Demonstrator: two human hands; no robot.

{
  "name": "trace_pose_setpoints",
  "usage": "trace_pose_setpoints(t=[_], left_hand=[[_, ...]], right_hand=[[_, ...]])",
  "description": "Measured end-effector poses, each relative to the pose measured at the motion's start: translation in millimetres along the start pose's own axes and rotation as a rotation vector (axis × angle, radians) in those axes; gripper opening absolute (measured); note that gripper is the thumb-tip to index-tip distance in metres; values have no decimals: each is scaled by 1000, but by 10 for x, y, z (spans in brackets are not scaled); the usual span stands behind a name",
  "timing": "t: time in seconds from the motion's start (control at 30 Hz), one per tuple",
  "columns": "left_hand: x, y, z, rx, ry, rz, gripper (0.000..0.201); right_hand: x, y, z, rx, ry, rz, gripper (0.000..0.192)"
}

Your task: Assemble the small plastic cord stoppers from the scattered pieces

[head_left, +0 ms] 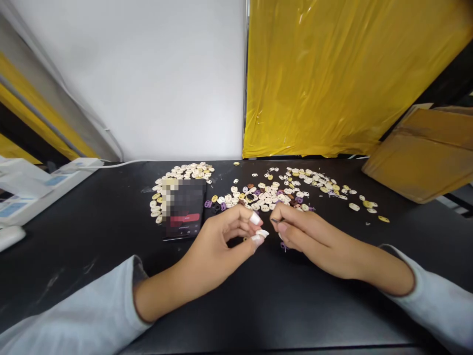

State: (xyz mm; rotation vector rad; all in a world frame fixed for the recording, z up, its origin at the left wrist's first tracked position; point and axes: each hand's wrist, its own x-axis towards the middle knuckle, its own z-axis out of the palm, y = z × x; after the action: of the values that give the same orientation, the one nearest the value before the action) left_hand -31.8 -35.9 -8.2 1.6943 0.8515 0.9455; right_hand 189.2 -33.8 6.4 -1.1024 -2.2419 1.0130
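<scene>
My left hand (225,241) pinches a small white oval piece (262,232) between thumb and forefinger; both fingertips have white coverings. Close by on the right, my right hand (314,234) is closed, thumb pressed to the bent fingers. A thin dark sliver (274,220) shows at its fingertips, too small to name, and most of it is hidden. Behind the hands lies a loose heap of small oval pieces with holes (268,197), mostly white, with some purple, brown, yellow and black. Purple bits (284,245) lie beneath the right fingers.
A phone (186,207) with a partly blurred screen lies left of the heap. More ovals form a pile (188,171) behind it and a scattered band (318,180) at right. A cardboard box (424,153) stands far right. White power strips (48,187) lie left on the black table (236,305).
</scene>
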Motion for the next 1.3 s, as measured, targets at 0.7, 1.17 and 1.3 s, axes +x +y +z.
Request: trace_pose_setpoints(t=[0.7,1.17,1.3], left_hand=[[65,-4,-16,-223,56,-157,14],[86,-27,10,-323,159,-166,16],[87,-42,22,-375,164,-175,18]], right_hand=[[-2,-24,47,-21,58,94,22],[50,6,191,116,112,90,26],[63,5,181,175,107,112,27]])
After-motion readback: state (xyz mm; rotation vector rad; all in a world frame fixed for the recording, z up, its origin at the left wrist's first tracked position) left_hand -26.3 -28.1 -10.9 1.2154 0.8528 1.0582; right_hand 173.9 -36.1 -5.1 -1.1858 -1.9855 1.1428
